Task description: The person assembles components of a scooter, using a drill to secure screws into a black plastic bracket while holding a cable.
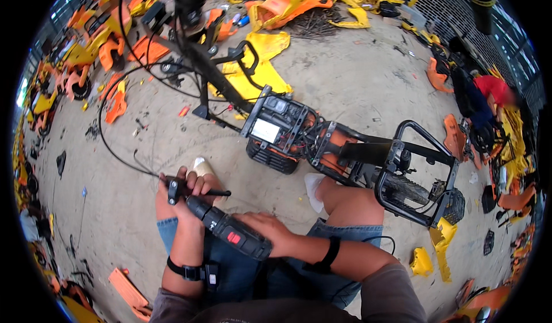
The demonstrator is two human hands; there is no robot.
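Note:
My left hand [198,184] is closed around a black brake lever [174,189], and a black cable [103,129] loops away from it toward the stripped scooter frame. In my right hand [265,227] is a black cordless drill [233,232] with a red patch on its side. Its nose points up-left, at the lever's clamp; whether the tip touches a screw is hidden. Ahead of my knees the black scooter frame [368,150] lies stretched out, with a battery box [270,126], exposed wires and a rear wheel [402,186].
Yellow panels [261,64] lie on the concrete floor beyond the frame. Orange and yellow body parts [290,4] pile up along the far side and both edges. At the far right a person in red [493,90] bends over parts. Yellow scraps [422,261] lie by my right side.

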